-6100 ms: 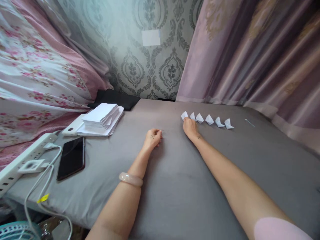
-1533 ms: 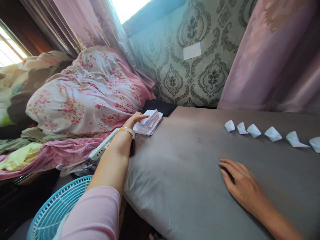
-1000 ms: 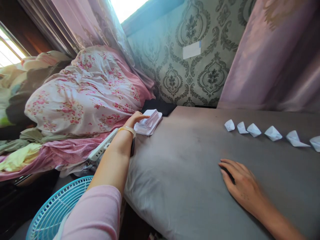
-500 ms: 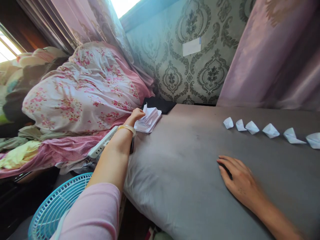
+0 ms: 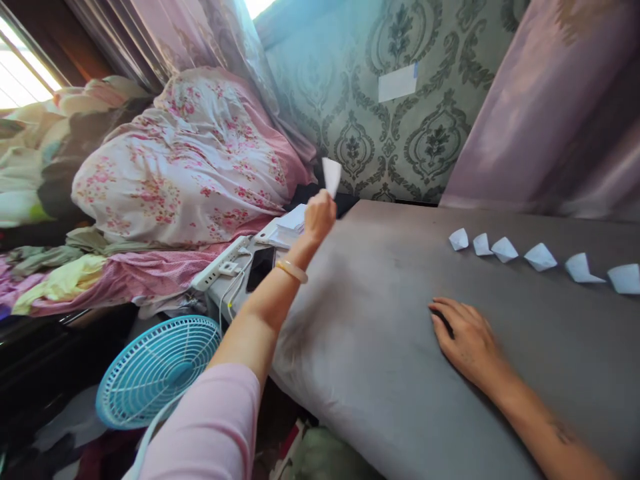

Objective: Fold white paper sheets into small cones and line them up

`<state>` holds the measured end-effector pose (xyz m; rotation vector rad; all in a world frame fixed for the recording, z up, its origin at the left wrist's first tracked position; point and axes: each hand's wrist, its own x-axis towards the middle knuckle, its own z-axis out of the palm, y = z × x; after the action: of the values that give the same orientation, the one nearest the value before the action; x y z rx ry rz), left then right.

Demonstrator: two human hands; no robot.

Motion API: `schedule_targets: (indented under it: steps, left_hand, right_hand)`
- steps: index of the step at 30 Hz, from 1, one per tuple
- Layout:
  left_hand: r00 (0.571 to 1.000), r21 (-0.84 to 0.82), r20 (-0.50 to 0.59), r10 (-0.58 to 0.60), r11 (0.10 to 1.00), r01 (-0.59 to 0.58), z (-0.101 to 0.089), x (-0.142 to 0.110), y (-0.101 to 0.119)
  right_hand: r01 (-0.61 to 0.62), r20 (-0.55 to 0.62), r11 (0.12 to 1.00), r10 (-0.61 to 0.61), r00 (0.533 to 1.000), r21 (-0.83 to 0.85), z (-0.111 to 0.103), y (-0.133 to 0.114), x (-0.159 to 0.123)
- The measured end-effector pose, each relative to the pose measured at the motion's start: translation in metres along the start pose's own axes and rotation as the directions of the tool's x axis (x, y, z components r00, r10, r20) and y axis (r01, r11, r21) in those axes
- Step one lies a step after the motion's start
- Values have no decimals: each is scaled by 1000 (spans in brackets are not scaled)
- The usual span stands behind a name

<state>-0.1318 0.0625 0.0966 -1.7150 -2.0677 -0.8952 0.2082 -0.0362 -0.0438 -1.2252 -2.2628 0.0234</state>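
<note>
A white sheet of paper (image 5: 332, 176) stands up out of my left hand (image 5: 321, 215), whose fingers are closed on its lower end. Just left of that hand lies a stack of white paper (image 5: 290, 225), partly hidden behind my wrist. My right hand (image 5: 464, 337) rests on the grey sheet (image 5: 380, 373) with its fingers loosely stretched and the thumb apart, holding nothing. Beyond it, a row of several folded white paper pieces (image 5: 541, 257) runs along the right side of the surface.
Left of my arm are a phone (image 5: 260, 267), a white power strip (image 5: 221, 263) with cables, and a blue fan (image 5: 160, 373). A floral cloth (image 5: 180, 153) covers a heap at the back left. A patterned wall (image 5: 400, 133) and pink curtain (image 5: 540, 107) stand behind.
My left hand has lifted a sheet off the stack and moved right and up with it. My right hand stays on the grey sheet. The view has shifted slightly.
</note>
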Motion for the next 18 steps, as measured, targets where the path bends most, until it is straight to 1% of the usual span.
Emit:
schedule_targets:
  steps: [1,2,3,4,5,7,9,10,11,13,14,15,16,18]
  left_hand:
    - [993,-31,68,94,995,-92,8,-14,15]
    - [972,-65,119,203,978,-196,17,-30,29]
    - [932,-116,151,330,942,-315,26,-45,41]
    - [868,-188,171,466,880,-436,34,-60,52]
    - [810,-253,170,562,819,-515,41,-73,60]
    - [708,-371,163,688,707,-602,51,-97,70]
    - [641,-478,193,743,642,-599,57,-114,72]
    - [612,-528,210,763,615,-585,59,-121,70]
    - [603,-566,222,767,604,-561,61,-125,68]
    - [585,-624,253,771,592,-510,63,-130,62]
    - [591,-637,267,761,600,-484,64,-132,60]
    - [594,-646,275,756,603,-469,64,-132,59]
    - [587,-655,277,761,597,-464,65,-132,58]
    - [567,-660,282,774,586,-470,64,-133,59]
  right_hand:
    - [1,6,1000,-1,1000,4,0,0,0]
    - [-2,7,1000,2,1000,7,-1,1,0]
    - [-15,-3,1000,15,1000,5,-1,3,-1]
    - [-44,-23,999,44,999,-6,-2,5,-1]
    - [-88,-49,996,87,995,-20,-2,8,-2]
    - [-207,-118,978,201,972,-40,-2,16,-3]
    - [-319,-181,948,313,933,-8,-1,23,-4]
    - [-354,-207,935,354,912,38,-1,25,-4]
    - [-365,-214,927,376,902,93,-2,26,-4]
    - [-354,-195,915,389,900,191,-6,25,-5]
    - [-343,-178,914,383,907,219,-9,23,-4]
    - [-314,-149,923,350,925,223,-12,20,-4]
    - [-264,-112,940,292,950,215,-15,17,-3]
    - [-161,-67,971,175,982,179,-22,10,-3]
